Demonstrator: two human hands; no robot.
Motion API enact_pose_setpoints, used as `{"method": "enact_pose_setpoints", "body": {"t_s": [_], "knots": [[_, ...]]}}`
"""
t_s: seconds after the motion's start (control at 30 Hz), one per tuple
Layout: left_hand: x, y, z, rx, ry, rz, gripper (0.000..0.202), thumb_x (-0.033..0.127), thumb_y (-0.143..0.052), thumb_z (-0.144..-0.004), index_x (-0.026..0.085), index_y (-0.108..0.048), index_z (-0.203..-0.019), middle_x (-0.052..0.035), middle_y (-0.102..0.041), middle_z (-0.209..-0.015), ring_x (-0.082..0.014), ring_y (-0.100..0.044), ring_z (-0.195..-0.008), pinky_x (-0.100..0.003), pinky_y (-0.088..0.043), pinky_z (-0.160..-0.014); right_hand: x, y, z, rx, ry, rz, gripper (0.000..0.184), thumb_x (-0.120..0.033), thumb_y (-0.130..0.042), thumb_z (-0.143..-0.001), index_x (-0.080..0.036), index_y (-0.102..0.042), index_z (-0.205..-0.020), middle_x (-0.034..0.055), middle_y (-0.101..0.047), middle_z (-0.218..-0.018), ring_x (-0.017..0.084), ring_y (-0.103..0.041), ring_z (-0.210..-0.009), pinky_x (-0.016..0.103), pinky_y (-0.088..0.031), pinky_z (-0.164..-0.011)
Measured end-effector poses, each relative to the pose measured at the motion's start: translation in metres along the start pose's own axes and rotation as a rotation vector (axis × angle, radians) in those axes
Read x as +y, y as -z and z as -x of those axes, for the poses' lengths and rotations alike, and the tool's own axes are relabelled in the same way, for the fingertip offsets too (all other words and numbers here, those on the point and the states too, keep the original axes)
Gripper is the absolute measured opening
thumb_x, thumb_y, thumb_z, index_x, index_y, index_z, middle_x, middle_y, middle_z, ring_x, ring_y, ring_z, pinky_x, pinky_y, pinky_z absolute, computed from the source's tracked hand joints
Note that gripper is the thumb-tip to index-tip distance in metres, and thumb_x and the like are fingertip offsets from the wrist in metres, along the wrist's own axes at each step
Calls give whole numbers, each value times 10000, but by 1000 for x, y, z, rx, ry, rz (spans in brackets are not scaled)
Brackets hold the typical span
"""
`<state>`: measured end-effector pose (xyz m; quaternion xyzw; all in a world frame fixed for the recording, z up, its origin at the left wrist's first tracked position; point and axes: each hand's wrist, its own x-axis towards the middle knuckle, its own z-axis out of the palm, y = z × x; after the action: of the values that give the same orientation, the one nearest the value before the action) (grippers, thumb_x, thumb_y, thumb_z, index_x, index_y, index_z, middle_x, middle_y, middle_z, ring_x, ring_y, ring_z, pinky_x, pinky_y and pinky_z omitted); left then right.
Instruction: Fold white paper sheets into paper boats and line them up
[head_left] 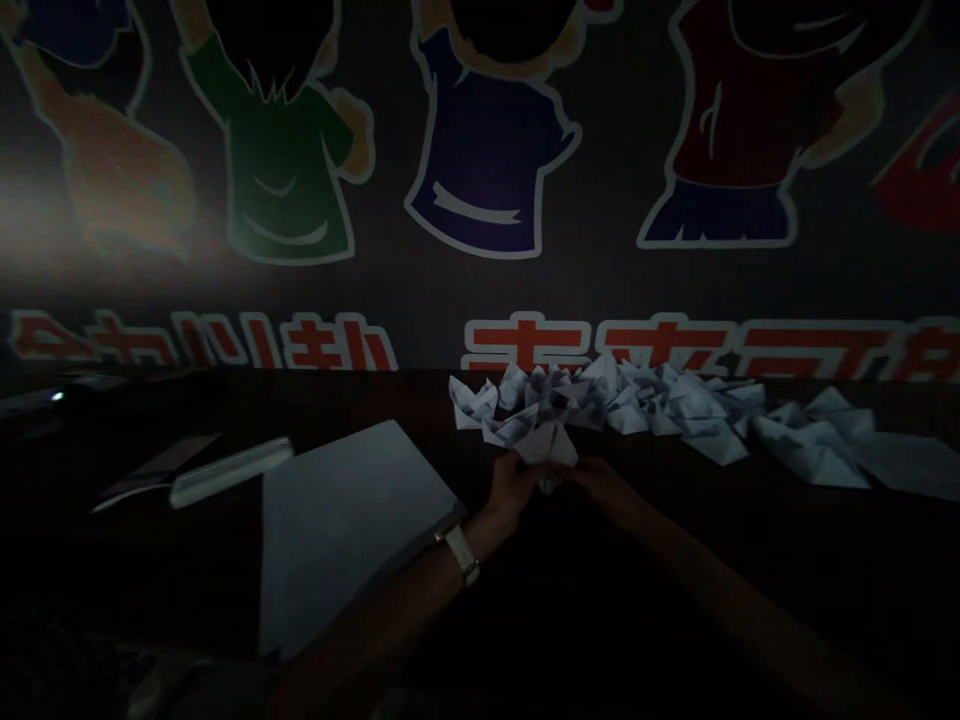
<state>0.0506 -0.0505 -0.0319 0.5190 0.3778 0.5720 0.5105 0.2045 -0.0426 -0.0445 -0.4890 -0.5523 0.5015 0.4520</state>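
The scene is very dark. My left hand (514, 485), with a white watch on the wrist, and my right hand (596, 480) meet over a dark table and both pinch a folded white paper piece (547, 445) between them. Just behind it lies a long heap of folded white paper shapes (660, 405), running to the right along the table's far side. A stack of flat white paper sheets (337, 525) lies to the left of my left forearm.
A long pale flat object (229, 472) and a dark flat item (161, 462) lie left of the sheets. A small light (58, 397) glows at the far left. Behind the table stands a wall (480, 290) with cartoon figures and red lettering.
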Motion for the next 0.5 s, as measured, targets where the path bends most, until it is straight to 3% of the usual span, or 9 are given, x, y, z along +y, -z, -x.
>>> {"method": "enact_pose_setpoints", "body": {"t_s": [0.13, 0.23, 0.33, 0.43, 0.5], "knots": [[-3, 5, -4, 14, 40, -3, 266, 162, -683, -580, 130, -630, -838, -28, -665, -775, -177, -584, -739, -263, -442, -668, 10, 1, -6, 38, 38, 226, 414, -544, -643, -634, -131, -621, -597, -9, -550, -482, 144, -534, -492, 260, -406, -484], [-5, 6, -6, -55, 58, 79, 345, 133, -668, -572, 134, -622, -914, -36, -668, -819, -170, -585, -761, -268, -441, -709, 7, 0, -6, 120, 223, 235, 417, -511, -671, -616, -152, -634, -824, 39, -653, -744, 204, -607, -721, 307, -477, -632], [-8, 5, -5, -164, 98, 179, 374, 136, -668, -554, 124, -623, -926, -40, -668, -812, -169, -587, -754, -281, -436, -734, -3, 0, -2, 129, 437, 198, 530, -458, -661, -652, -202, -546, -1102, 68, -619, -1088, 243, -562, -1002, 371, -448, -852], [-14, 5, -3, -217, 189, 171, 294, 171, -675, -552, 107, -630, -836, -40, -652, -740, -181, -587, -733, -303, -433, -733, -10, 0, 2, 73, 481, 295, 432, -434, -585, -733, -195, -567, -1092, 74, -627, -1101, 268, -554, -1036, 415, -411, -911], [-19, 5, -2, -174, 232, 82, 291, 182, -680, -548, 102, -617, -820, -52, -642, -745, -202, -587, -760, -325, -432, -742, -11, 1, 5, 95, 486, 382, 395, -413, -575, -743, -193, -587, -1070, 79, -638, -1083, 283, -561, -1027, 431, -405, -913]]}}
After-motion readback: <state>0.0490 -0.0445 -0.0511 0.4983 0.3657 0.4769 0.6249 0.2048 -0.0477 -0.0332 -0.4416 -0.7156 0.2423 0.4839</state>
